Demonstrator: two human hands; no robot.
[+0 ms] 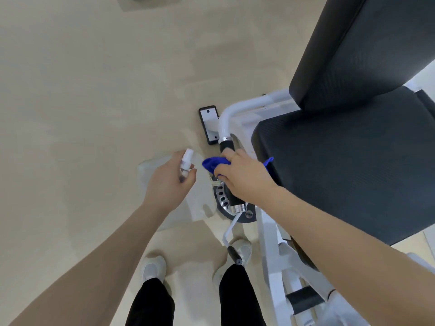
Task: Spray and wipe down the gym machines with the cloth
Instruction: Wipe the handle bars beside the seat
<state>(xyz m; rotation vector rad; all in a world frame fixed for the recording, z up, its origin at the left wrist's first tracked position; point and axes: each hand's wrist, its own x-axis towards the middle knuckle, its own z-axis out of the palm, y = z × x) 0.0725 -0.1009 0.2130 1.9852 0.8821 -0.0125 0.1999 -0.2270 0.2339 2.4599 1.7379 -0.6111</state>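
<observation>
On the black handle grip [226,147] left of the seat [341,165], my right hand [244,177] clutches the blue cloth [215,164] mid-wipe, my left hand [169,182] grips the spray bottle [186,164]; the pads look untouched.

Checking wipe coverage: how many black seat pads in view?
2. Black backrest pad upper right, running out of frame; black seat pad below it, right of the right hand wiping the handle. More may sit outside the frame.

Beige floor [82,102] under machine foot [210,125]
</observation>
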